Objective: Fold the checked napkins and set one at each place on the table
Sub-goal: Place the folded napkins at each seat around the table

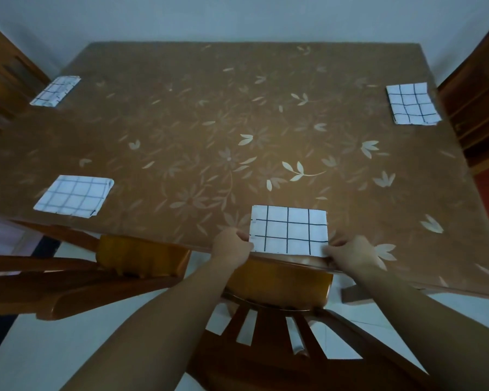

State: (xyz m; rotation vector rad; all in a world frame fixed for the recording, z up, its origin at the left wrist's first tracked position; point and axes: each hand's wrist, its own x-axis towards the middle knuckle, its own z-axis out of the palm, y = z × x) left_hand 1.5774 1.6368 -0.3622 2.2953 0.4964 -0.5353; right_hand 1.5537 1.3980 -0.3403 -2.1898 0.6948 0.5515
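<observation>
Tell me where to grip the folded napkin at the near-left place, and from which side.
Likely pinch its near edge, coming from the table's near side: the near-left napkin lies flat, with that edge close to the rim.

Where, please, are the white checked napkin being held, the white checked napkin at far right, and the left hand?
held white checked napkin (pixel 288 230): head view, middle of its top face.
far-right white checked napkin (pixel 412 104): head view, centre of the cloth.
left hand (pixel 230 248): head view, back of the hand.
</observation>
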